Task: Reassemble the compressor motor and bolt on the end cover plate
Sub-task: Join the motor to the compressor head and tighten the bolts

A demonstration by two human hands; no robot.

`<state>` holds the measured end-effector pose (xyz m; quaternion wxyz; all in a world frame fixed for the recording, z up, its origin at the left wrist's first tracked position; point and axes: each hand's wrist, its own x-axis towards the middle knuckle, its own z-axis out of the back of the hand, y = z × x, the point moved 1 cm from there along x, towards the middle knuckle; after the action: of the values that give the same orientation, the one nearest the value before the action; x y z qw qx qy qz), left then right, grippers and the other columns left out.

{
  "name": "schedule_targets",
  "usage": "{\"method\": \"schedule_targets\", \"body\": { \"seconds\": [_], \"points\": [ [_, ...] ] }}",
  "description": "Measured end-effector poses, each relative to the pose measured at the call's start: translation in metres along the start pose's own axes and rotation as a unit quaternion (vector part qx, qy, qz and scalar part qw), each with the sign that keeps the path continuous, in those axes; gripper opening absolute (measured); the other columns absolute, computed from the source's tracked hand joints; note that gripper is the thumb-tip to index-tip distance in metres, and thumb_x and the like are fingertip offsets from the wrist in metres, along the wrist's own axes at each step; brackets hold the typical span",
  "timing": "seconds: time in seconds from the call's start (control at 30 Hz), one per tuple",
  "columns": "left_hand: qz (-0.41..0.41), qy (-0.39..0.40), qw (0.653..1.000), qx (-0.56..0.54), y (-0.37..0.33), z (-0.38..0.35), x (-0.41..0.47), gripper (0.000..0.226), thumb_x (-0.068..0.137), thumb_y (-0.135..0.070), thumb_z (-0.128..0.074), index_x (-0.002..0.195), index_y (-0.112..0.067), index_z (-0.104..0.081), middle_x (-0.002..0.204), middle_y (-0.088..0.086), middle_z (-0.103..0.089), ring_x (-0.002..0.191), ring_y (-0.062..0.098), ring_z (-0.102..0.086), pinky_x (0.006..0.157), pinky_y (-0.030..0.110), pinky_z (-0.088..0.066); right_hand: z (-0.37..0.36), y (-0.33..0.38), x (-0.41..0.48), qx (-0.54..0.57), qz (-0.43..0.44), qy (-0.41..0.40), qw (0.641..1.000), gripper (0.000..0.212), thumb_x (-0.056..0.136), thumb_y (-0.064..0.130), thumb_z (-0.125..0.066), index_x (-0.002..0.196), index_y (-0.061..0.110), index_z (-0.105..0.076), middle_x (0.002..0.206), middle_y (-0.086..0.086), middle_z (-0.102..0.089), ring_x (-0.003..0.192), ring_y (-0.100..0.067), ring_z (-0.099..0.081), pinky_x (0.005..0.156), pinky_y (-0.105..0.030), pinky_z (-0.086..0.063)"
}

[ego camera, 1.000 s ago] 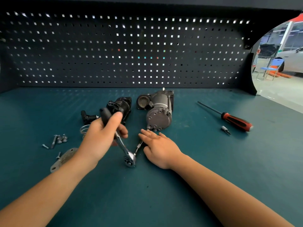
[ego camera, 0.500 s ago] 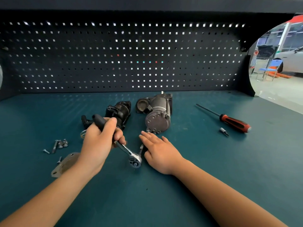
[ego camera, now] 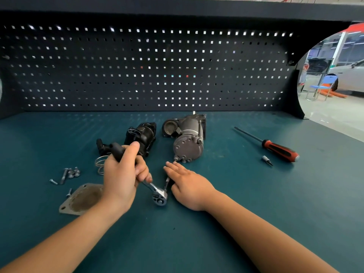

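The ratchet (ego camera: 159,196) head has swung over toward the right hand (ego camera: 188,187) since a second ago. The screwdriver (ego camera: 279,149) and a loose bit (ego camera: 266,160) sit centre right, with the bolts (ego camera: 70,173) and spring (ego camera: 100,164) at left. The left hand (ego camera: 122,174) is clenched round the ratchet handle. The right hand lies flat with fingers straight, and a thin bar (ego camera: 167,182) is right against it. The grey compressor body (ego camera: 189,143) is just above the right fingertips, the black motor (ego camera: 142,133) is above the left hand, and the cover plate (ego camera: 82,200) is beside the left wrist.

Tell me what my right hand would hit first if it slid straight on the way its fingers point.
Probably the black cylindrical motor housing, beyond the right hand; the grey metal compressor body lies right of that line, though depth is unclear.
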<state>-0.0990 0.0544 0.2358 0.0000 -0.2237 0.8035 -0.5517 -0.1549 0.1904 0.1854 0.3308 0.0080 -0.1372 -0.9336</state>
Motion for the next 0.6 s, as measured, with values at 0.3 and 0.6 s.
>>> {"method": "schedule_targets", "body": {
  "seconds": [0.3, 0.6],
  "points": [
    [-0.102, 0.058, 0.985, 0.128, -0.001, -0.014, -0.006, 0.039, 0.094, -0.002, -0.045, 0.058, -0.009, -0.032, 0.035, -0.003, -0.031, 0.029, 0.013, -0.03, 0.037, 0.022, -0.036, 0.002, 0.0, -0.003, 0.016, 0.007, -0.015, 1.0, 0.057, 0.097, 0.017, -0.032, 0.151, 0.018, -0.012, 0.159, 0.005, -0.001, 0.145, -0.008, 0.002, 0.113, -0.022, -0.008],
    [-0.124, 0.079, 0.976, 0.16, 0.0, -0.02, -0.013, 0.04, 0.093, -0.002, -0.047, 0.057, -0.008, -0.033, 0.034, -0.005, -0.034, 0.03, 0.013, -0.033, 0.04, 0.026, -0.039, 0.003, -0.001, -0.006, 0.007, 0.01, -0.019, 1.0, 0.059, 0.097, 0.017, -0.033, 0.151, 0.017, -0.008, 0.159, 0.003, 0.003, 0.145, -0.008, 0.004, 0.114, -0.022, -0.005]
  ]
}}
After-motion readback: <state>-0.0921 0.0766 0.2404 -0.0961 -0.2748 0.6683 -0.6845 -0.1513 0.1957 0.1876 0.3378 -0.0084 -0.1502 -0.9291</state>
